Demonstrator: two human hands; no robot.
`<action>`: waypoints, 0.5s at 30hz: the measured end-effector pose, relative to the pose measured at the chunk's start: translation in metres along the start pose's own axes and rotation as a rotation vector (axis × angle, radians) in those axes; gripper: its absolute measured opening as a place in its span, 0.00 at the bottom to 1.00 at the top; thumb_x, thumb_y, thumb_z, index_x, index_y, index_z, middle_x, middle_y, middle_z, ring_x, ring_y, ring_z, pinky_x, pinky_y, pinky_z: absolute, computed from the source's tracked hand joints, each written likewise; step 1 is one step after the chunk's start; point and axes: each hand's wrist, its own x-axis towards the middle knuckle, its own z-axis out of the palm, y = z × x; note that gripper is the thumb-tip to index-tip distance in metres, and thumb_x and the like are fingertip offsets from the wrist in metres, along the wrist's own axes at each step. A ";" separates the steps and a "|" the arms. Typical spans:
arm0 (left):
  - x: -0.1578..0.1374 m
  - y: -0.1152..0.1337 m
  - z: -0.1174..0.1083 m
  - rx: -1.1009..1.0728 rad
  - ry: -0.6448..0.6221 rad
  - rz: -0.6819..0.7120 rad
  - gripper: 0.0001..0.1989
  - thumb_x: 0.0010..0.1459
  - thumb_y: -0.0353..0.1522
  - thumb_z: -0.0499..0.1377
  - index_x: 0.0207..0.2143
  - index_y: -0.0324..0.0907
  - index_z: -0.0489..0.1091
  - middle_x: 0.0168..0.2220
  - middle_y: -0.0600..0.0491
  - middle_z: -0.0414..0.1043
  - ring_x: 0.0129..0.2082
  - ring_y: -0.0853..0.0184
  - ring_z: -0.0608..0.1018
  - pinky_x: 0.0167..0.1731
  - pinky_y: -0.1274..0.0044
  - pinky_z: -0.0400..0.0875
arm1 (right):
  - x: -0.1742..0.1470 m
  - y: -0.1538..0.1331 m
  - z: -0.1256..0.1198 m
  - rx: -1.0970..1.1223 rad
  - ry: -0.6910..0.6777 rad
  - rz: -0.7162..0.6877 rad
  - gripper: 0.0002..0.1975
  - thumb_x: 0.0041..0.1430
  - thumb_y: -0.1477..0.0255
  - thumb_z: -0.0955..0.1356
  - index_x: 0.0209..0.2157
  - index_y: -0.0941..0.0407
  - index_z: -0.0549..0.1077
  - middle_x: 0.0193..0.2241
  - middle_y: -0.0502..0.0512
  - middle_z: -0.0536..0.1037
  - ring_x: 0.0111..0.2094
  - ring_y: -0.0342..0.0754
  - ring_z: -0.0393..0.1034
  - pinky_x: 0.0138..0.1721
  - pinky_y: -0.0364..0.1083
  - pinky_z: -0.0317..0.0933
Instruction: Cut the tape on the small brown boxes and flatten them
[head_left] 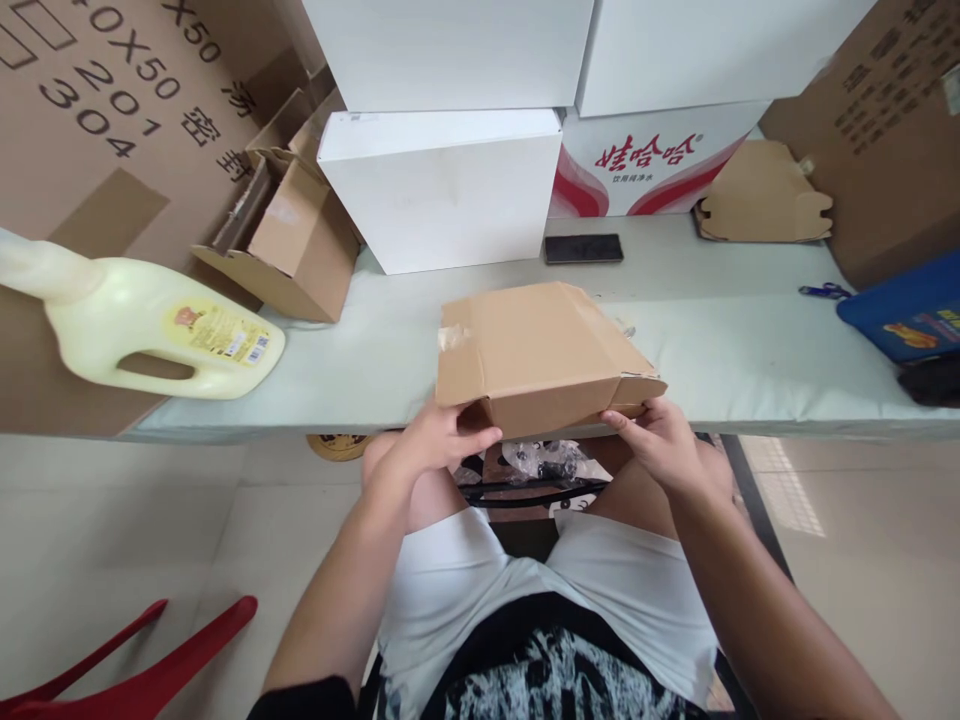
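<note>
Bottle (165,330) and an open carton (307,245) sit off to my left, apart from my hands. My left hand (429,440), partly curled, grips the cardboard box (540,345) by its near left corner, below a bit of tape (454,337). The box lies at the front edge of the surface (360,380), its broad panel flat and near wall folded down, yet the left corner gapes; its underside I cannot see. My right hand (660,440) pinches the near right corner between thumb and fingers.
</note>
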 end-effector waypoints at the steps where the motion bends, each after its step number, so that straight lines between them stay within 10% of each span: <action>1: -0.001 0.003 0.003 0.007 -0.027 -0.038 0.18 0.50 0.48 0.68 0.38 0.48 0.79 0.39 0.47 0.82 0.50 0.48 0.80 0.59 0.58 0.69 | 0.000 0.002 0.000 -0.024 -0.019 -0.008 0.22 0.51 0.51 0.76 0.37 0.55 0.80 0.36 0.60 0.86 0.40 0.61 0.82 0.42 0.57 0.76; 15: -0.027 -0.014 0.019 -0.381 0.427 -0.300 0.25 0.34 0.49 0.76 0.27 0.42 0.75 0.28 0.49 0.80 0.33 0.56 0.81 0.34 0.70 0.75 | -0.016 0.008 -0.007 0.113 -0.277 0.046 0.24 0.52 0.45 0.74 0.36 0.51 0.81 0.37 0.57 0.85 0.45 0.61 0.79 0.49 0.56 0.74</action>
